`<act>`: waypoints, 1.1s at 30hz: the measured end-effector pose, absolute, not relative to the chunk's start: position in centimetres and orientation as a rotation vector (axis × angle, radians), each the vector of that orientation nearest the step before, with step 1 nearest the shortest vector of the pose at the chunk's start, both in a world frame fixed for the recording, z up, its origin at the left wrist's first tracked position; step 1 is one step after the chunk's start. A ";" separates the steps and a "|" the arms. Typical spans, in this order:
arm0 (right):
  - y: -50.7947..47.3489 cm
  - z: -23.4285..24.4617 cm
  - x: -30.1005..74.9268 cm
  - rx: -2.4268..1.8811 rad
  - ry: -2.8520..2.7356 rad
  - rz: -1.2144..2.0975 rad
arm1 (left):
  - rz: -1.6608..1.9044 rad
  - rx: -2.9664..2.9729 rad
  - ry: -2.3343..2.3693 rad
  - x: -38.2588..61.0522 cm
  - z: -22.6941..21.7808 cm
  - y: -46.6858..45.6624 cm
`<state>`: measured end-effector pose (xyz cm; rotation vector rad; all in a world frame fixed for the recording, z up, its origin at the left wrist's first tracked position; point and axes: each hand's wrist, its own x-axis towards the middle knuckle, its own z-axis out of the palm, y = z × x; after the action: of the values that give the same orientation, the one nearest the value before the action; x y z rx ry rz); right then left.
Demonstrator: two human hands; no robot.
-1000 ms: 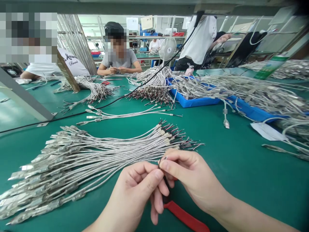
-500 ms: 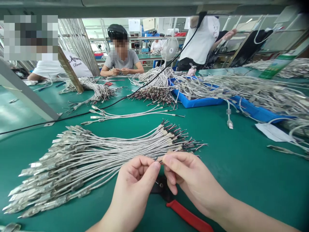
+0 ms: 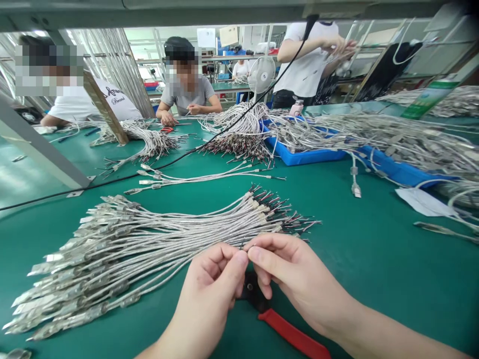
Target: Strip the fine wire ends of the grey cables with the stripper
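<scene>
My left hand (image 3: 213, 289) and my right hand (image 3: 295, 274) meet fingertip to fingertip above the green table. Each pinches thumb against forefinger on thin dark wire ends (image 3: 243, 245); little of the wire shows between them. Just behind my hands lies a wide bundle of white USB cables (image 3: 179, 227), plugs to the left and stripped red, black and white wire ends to the right. Beneath my hands a plier-like tool with a red handle (image 3: 294, 334) rests on the table, its dark head partly hidden by my fingers.
Several loose cables (image 3: 209, 175) lie beyond the bundle. Blue trays (image 3: 312, 158) heaped with cables stand at the right. A black cord (image 3: 179, 160) crosses the table, and a grey metal post (image 3: 48, 144) rises at the left. People sit and stand behind.
My hands stay nearly in place; the fingertips have shifted slightly, and a dark wire end now sticks up between them. Across the table, a seated person's hand has lowered to the surface.
</scene>
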<state>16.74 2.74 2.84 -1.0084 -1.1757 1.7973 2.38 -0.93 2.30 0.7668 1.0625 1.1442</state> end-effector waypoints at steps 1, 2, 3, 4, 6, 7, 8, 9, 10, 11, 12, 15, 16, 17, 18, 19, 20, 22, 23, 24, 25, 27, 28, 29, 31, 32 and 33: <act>2.8 2.9 16.8 -1.018 -1.174 1.784 | 1.132 0.778 1.037 2.4 2.3 -1.0; 3.0 3.0 16.9 -1.026 -1.175 1.773 | 1.126 0.785 1.005 2.5 2.3 -1.1; 3.1 3.1 17.0 -1.032 -1.178 1.762 | 1.117 0.783 0.973 2.5 2.4 -1.1; 3.2 3.1 17.1 -1.036 -1.183 1.755 | 1.105 0.772 0.944 2.5 2.4 -1.1; 3.4 3.2 17.3 -1.040 -1.187 1.751 | 1.064 0.733 0.910 2.4 2.6 -1.0; 3.5 3.2 17.4 -1.043 -1.184 1.752 | 1.043 0.715 0.904 2.4 2.6 -1.0; 3.6 3.2 17.4 -1.047 -1.180 1.751 | 1.028 0.702 0.903 2.4 2.6 -1.0; 3.6 3.2 17.4 -1.050 -1.183 1.750 | 1.019 0.697 0.909 2.3 2.6 -0.9; 3.6 3.2 17.4 -1.053 -1.192 1.750 | 1.018 0.697 0.919 2.3 2.6 -0.9; 3.6 3.2 17.4 -1.051 -1.206 1.747 | 1.017 0.702 0.931 2.3 2.6 -0.8; 3.5 3.2 17.4 -1.045 -1.222 1.745 | 1.015 0.711 0.944 2.3 2.5 -0.8; 3.5 3.2 17.3 -1.010 -1.269 1.739 | 0.991 0.736 0.984 2.3 2.2 -0.8; 3.5 3.2 17.3 -0.999 -1.284 1.737 | 0.985 0.741 0.990 2.3 2.1 -0.8; 3.5 3.2 17.3 -0.990 -1.301 1.736 | 0.986 0.740 0.990 2.3 2.1 -0.8; 3.5 3.3 17.3 -0.983 -1.318 1.736 | 0.989 0.735 0.983 2.3 2.0 -0.8; 3.5 3.3 17.3 -0.981 -1.332 1.734 | 0.992 0.728 0.969 2.3 2.0 -0.9; 3.5 3.3 17.3 -0.978 -1.344 1.732 | 0.996 0.722 0.956 2.3 2.0 -0.9; 3.4 3.3 17.3 -0.974 -1.357 1.723 | 0.996 0.734 0.945 2.4 2.0 -0.9; 3.4 3.3 17.3 -0.972 -1.361 1.720 | 0.990 0.754 0.948 2.4 2.1 -0.9; 3.4 3.4 17.3 -0.969 -1.363 1.721 | 0.984 0.787 0.956 2.5 2.1 -0.8; 3.3 3.4 17.4 -0.962 -1.363 1.726 | 0.981 0.826 0.969 2.5 2.1 -0.8; 3.3 3.4 17.4 -0.943 -1.352 1.734 | 0.988 0.924 1.003 2.6 2.1 -0.7; 3.3 3.4 17.3 -0.937 -1.341 1.731 | 0.997 0.978 1.021 2.6 2.1 -0.6; 3.3 3.4 17.3 -0.937 -1.330 1.719 | 1.008 1.038 1.038 2.5 2.2 -0.6; 3.3 3.2 17.3 -0.955 -1.299 1.691 | 1.047 1.159 1.095 2.3 2.2 -0.5; 3.3 3.1 17.3 -0.972 -1.280 1.683 | 1.076 1.197 1.132 2.1 2.3 -0.5; 3.2 2.9 17.2 -0.987 -1.267 1.683 | 1.113 1.210 1.168 1.9 2.3 -0.4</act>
<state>17.24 3.22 2.92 -0.9867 -1.2670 1.6829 1.89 -0.42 2.29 1.2098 1.1681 1.1128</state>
